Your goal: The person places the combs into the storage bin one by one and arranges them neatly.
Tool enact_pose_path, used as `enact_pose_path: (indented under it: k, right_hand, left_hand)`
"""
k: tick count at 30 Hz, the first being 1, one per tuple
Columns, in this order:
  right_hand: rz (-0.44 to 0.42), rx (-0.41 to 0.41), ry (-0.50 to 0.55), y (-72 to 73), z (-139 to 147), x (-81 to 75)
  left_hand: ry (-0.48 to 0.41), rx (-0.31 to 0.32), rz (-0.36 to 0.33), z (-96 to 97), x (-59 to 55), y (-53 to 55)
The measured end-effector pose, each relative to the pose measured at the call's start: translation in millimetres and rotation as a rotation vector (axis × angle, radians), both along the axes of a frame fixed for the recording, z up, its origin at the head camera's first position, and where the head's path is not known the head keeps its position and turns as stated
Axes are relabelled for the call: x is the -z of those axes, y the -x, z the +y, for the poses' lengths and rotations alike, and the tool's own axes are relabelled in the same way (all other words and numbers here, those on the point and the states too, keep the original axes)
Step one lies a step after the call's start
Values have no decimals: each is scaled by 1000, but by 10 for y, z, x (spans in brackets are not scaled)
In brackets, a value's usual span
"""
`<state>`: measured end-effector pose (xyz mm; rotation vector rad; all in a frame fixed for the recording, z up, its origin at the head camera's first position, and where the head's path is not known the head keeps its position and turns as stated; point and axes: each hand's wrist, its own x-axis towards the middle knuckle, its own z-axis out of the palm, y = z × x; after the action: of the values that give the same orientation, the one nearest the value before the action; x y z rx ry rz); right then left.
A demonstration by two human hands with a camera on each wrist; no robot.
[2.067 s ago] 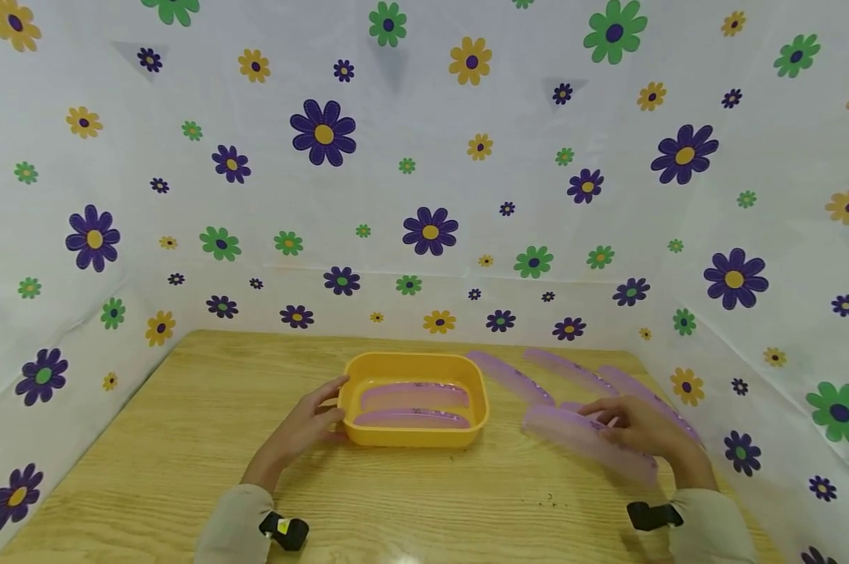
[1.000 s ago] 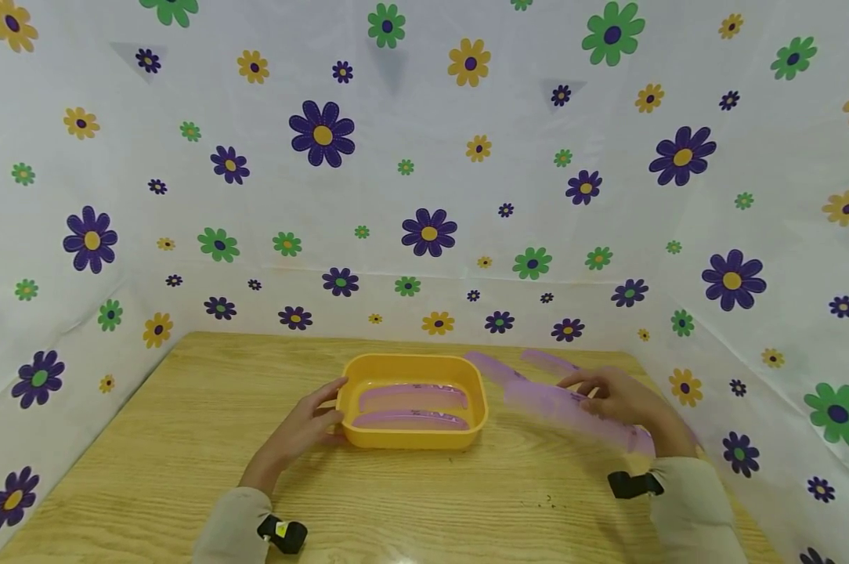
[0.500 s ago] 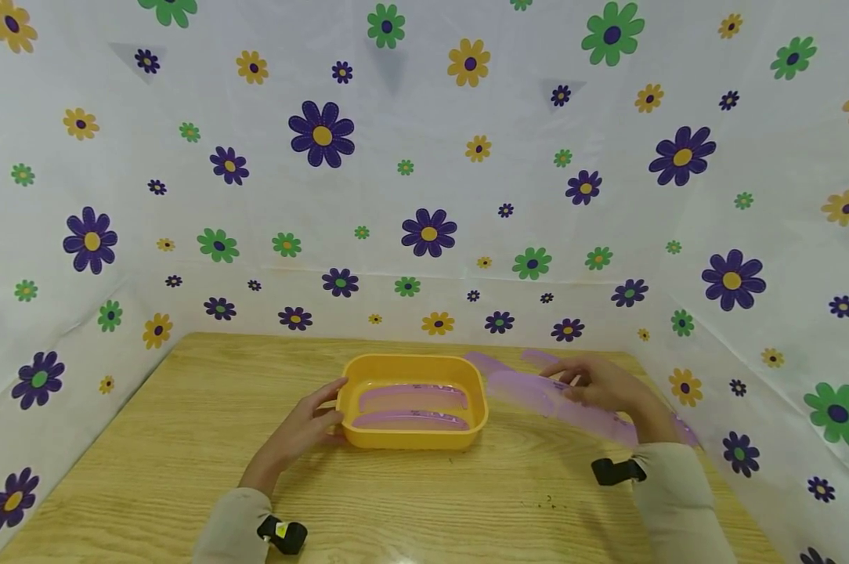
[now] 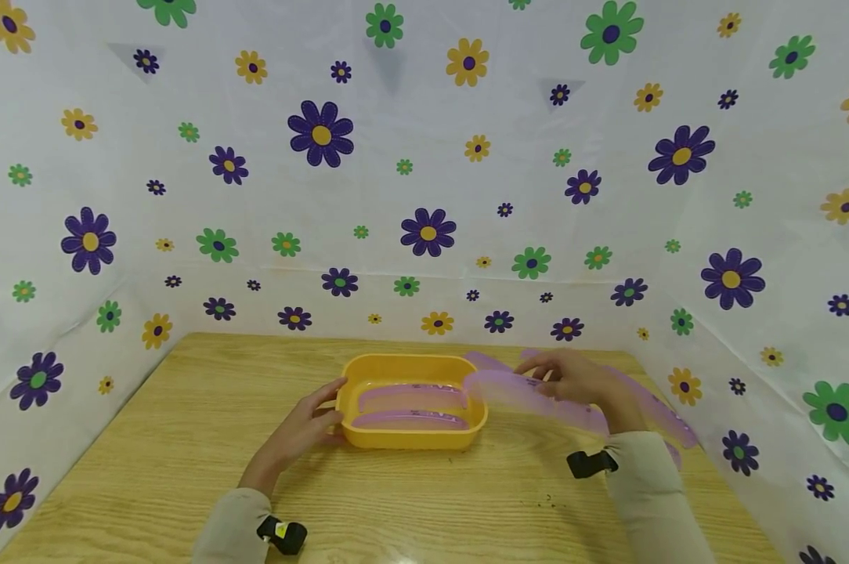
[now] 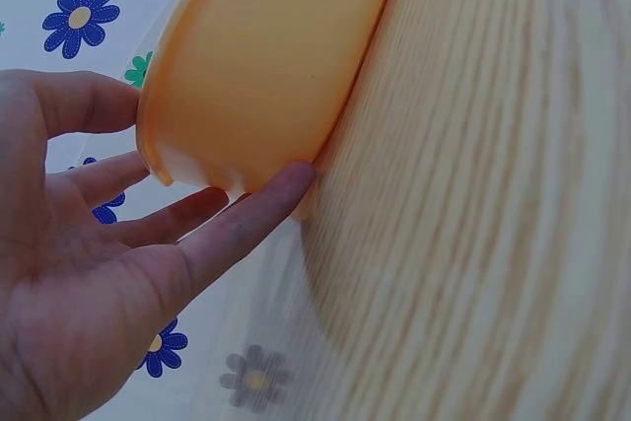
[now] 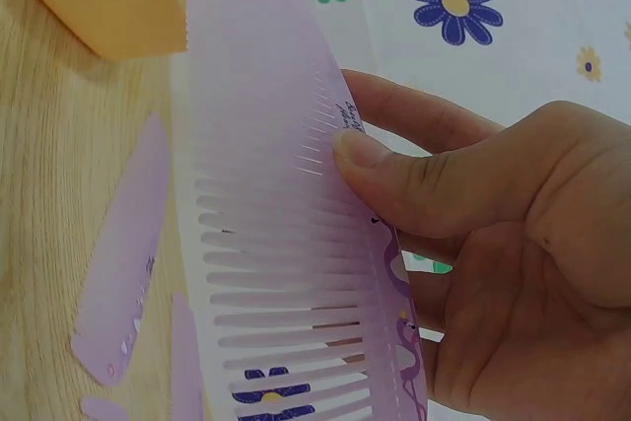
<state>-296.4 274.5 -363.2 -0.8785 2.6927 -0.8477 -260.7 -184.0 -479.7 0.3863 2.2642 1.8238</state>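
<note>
A pale wooden table (image 4: 185, 439) with a visible grain lies under both hands. A white sheet (image 4: 424, 196) printed with purple, green and yellow flowers closes it in on three sides — beyond the hands and out past each of them. The light is even — soft shadows only.

The person wore a long-sleeved top of pale beige, soft-looking fabric, its cuffs ending at the wrists. The left sleeve (image 4: 230, 525) carried a small black strap-mounted device (image 4: 282, 533) near the cuff, with a yellowish mark on its face. The right sleeve (image 4: 650, 493) bore a similar plain black clip-shaped device (image 4: 590, 464) at the wrist. The bare left hand (image 4: 305, 427) and bare right hand (image 4: 572, 380) had no rings or gloves.
</note>
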Motion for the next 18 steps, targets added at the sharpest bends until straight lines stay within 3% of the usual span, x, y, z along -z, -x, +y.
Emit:
enact_pose_path:
  k: [18]
  right_hand:
    - [33, -16, -30, 62, -299, 31]
  left_hand:
    - [-16, 6, -6, 2, 4, 2]
